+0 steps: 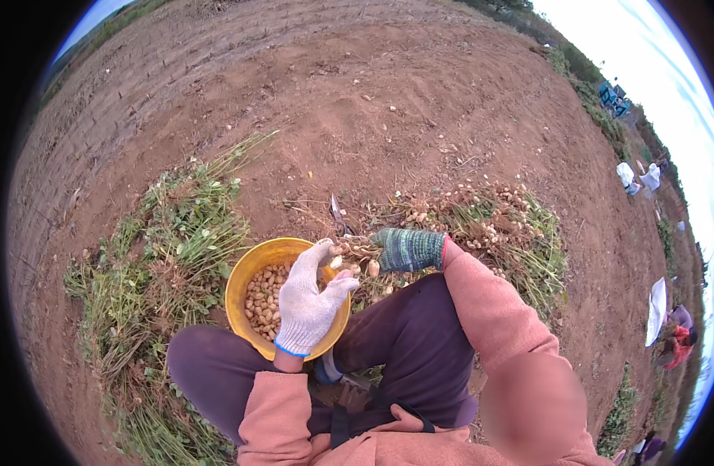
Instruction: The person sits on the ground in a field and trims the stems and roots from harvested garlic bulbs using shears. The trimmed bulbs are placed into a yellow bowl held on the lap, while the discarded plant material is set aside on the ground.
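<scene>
My left hand (311,297), in a white knit glove with bare fingertips, is over a yellow bucket (235,291) between my knees. Its fingers and thumb are curved around peanut pods at the end of a root cluster. My right hand (410,249), in a green and blue knit glove, grips the peanut plant's roots (357,249) just right of the bucket's rim. Many picked peanuts (263,300) lie in the bucket. Whether the left fingers press on a pod is hard to tell.
Pulled peanut plants (182,239) are heaped on the left. Another pile with pods (508,227) lies on the right. Scissors (338,212) rest on the soil beyond the bucket. At the far right, a person in red (678,348) is near a white sack (656,311).
</scene>
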`<action>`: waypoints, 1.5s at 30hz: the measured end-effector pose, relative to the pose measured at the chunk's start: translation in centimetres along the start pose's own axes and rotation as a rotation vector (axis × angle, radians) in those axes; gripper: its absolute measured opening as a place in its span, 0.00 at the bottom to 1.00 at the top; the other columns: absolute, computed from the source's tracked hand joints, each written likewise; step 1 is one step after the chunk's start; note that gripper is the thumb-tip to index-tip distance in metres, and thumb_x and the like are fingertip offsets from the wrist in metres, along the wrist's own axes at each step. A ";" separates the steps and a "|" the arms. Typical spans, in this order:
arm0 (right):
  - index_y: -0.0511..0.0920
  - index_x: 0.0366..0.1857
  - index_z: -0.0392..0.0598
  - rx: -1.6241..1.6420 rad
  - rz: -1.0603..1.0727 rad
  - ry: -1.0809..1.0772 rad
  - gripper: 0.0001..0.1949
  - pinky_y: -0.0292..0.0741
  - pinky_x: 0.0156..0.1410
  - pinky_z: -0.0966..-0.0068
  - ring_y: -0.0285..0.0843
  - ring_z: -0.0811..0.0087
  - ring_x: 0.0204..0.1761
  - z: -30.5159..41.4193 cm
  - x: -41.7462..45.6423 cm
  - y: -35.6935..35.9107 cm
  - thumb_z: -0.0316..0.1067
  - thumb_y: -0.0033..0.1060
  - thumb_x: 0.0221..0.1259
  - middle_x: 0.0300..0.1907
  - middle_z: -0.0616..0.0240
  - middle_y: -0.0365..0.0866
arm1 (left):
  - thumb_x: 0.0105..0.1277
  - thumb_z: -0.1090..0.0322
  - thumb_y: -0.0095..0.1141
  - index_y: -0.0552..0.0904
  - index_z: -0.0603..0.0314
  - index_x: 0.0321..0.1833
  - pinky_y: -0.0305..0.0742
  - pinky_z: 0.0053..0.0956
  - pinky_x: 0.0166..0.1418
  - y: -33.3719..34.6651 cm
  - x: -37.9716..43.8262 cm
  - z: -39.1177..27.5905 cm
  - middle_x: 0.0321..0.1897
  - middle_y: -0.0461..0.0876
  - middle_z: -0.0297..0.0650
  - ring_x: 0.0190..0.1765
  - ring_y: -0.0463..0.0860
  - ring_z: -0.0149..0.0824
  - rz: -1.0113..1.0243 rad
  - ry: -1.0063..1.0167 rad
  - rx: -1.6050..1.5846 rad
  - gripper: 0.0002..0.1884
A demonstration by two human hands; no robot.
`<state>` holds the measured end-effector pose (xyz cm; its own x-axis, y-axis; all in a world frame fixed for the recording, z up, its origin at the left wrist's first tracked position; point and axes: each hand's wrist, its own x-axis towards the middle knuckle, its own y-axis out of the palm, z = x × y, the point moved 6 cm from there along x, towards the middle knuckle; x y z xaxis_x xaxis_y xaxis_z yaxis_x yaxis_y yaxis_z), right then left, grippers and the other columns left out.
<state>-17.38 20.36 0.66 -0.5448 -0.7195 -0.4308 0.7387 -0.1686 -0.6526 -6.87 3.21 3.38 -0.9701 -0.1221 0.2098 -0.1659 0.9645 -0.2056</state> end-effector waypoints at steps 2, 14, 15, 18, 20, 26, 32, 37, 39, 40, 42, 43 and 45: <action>0.83 0.45 0.42 -0.086 0.040 0.037 0.18 0.78 0.45 0.60 0.85 0.55 0.38 1.9 -0.1 -0.3 0.45 0.66 0.59 0.34 0.49 0.85 | 0.59 0.59 0.70 0.79 0.68 0.58 0.78 0.33 0.58 0.0 -0.1 0.7 0.48 0.85 0.49 0.52 0.85 0.44 -0.094 -0.066 0.061 0.27; 0.82 0.48 0.45 -0.445 0.025 0.167 0.17 0.79 0.52 0.55 0.85 0.49 0.46 1.8 0.2 -0.3 0.38 0.62 0.54 0.42 0.50 0.87 | 0.68 0.54 0.60 0.87 0.57 0.40 0.77 0.41 0.37 0.2 0.2 0.8 0.29 0.85 0.48 0.33 0.85 0.51 0.046 0.014 0.414 0.14; 0.82 0.48 0.46 -0.503 0.031 0.202 0.17 0.79 0.52 0.54 0.85 0.49 0.46 1.6 0.3 -0.5 0.37 0.62 0.54 0.42 0.51 0.87 | 0.68 0.52 0.59 0.88 0.56 0.39 0.77 0.42 0.37 0.5 -0.1 1.0 0.29 0.85 0.48 0.33 0.85 0.52 0.076 0.009 0.450 0.15; 0.83 0.47 0.51 -0.631 0.036 0.205 0.16 0.79 0.49 0.54 0.86 0.52 0.44 1.7 0.5 -0.8 0.34 0.59 0.53 0.39 0.54 0.87 | 0.68 0.50 0.57 0.90 0.54 0.38 0.77 0.44 0.37 1.0 -0.2 1.6 0.29 0.85 0.49 0.33 0.85 0.52 0.194 0.011 0.535 0.17; 0.83 0.44 0.52 -0.672 -0.013 0.158 0.14 0.79 0.48 0.54 0.87 0.53 0.43 2.4 0.6 -1.0 0.33 0.58 0.52 0.37 0.55 0.87 | 0.68 0.48 0.56 0.90 0.54 0.38 0.77 0.45 0.38 0.8 -0.1 0.9 0.27 0.85 0.50 0.33 0.85 0.53 0.237 -0.004 0.529 0.18; 0.83 0.52 0.53 -0.702 0.042 0.202 0.20 0.79 0.55 0.56 0.86 0.53 0.47 2.4 1.6 -0.5 0.39 0.64 0.52 0.41 0.54 0.87 | 0.67 0.48 0.56 0.89 0.58 0.39 0.77 0.45 0.42 -0.1 0.2 1.2 0.30 0.85 0.51 0.38 0.85 0.53 0.313 -0.148 0.590 0.20; 0.85 0.46 0.49 -0.583 -0.005 0.262 0.17 0.80 0.53 0.56 0.85 0.50 0.45 1.6 2.1 -0.4 0.37 0.64 0.49 0.40 0.51 0.87 | 0.65 0.55 0.62 0.88 0.64 0.42 0.79 0.36 0.44 -1.1 0.0 2.6 0.34 0.86 0.53 0.38 0.86 0.49 0.163 -0.207 0.185 0.16; 0.86 0.40 0.43 -0.443 -0.062 0.219 0.15 0.81 0.48 0.56 0.87 0.50 0.41 2.0 2.0 -0.7 0.36 0.59 0.49 0.37 0.48 0.87 | 0.65 0.67 0.64 0.87 0.71 0.46 0.75 0.22 0.37 -1.7 -0.3 3.2 0.28 0.86 0.36 0.31 0.82 0.26 -0.044 -0.317 -0.227 0.13; 0.86 0.39 0.42 -0.394 -0.061 0.212 0.15 0.81 0.48 0.57 0.87 0.50 0.40 1.8 2.1 -0.7 0.36 0.60 0.48 0.36 0.47 0.87 | 0.67 0.68 0.62 0.86 0.69 0.45 0.68 0.19 0.30 -1.8 -0.4 3.3 0.25 0.82 0.33 0.26 0.76 0.22 -0.106 -0.392 -0.441 0.10; 0.86 0.36 0.42 -0.382 -0.071 0.146 0.12 0.80 0.45 0.58 0.86 0.49 0.37 1.5 2.4 -0.4 0.33 0.63 0.47 0.32 0.47 0.86 | 0.68 0.68 0.62 0.85 0.67 0.44 0.65 0.17 0.26 -2.0 -0.4 3.3 0.24 0.81 0.32 0.23 0.72 0.20 -0.138 -0.429 -0.546 0.09; 0.84 0.35 0.41 -0.432 -0.016 0.045 0.11 0.78 0.46 0.56 0.84 0.48 0.38 1.2 2.7 0.1 0.35 0.60 0.52 0.33 0.45 0.84 | 0.71 0.69 0.59 0.83 0.62 0.39 0.55 0.16 0.19 -2.0 -0.5 3.5 0.20 0.75 0.30 0.17 0.64 0.17 -0.216 -0.487 -0.746 0.05; 0.84 0.35 0.40 -0.456 0.011 -0.006 0.11 0.78 0.46 0.56 0.83 0.47 0.39 0.8 2.9 0.4 0.36 0.59 0.55 0.34 0.44 0.83 | 0.72 0.69 0.58 0.82 0.61 0.38 0.55 0.16 0.19 -1.8 -0.5 3.8 0.19 0.75 0.30 0.16 0.63 0.18 -0.240 -0.492 -0.847 0.05; 0.83 0.34 0.40 -0.764 0.097 -0.282 0.11 0.76 0.45 0.58 0.80 0.48 0.39 1.2 2.9 1.2 0.37 0.58 0.59 0.34 0.46 0.81 | 0.73 0.69 0.57 0.81 0.59 0.36 0.54 0.17 0.18 -1.4 -0.5 4.4 0.17 0.73 0.30 0.15 0.62 0.19 -0.287 -0.503 -1.050 0.05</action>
<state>-17.56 17.24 -0.62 -0.2970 -0.8666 -0.4010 0.2476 0.3357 -0.9088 -6.88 0.91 -0.61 -0.9209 -0.2159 -0.3246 -0.3884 0.5787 0.7171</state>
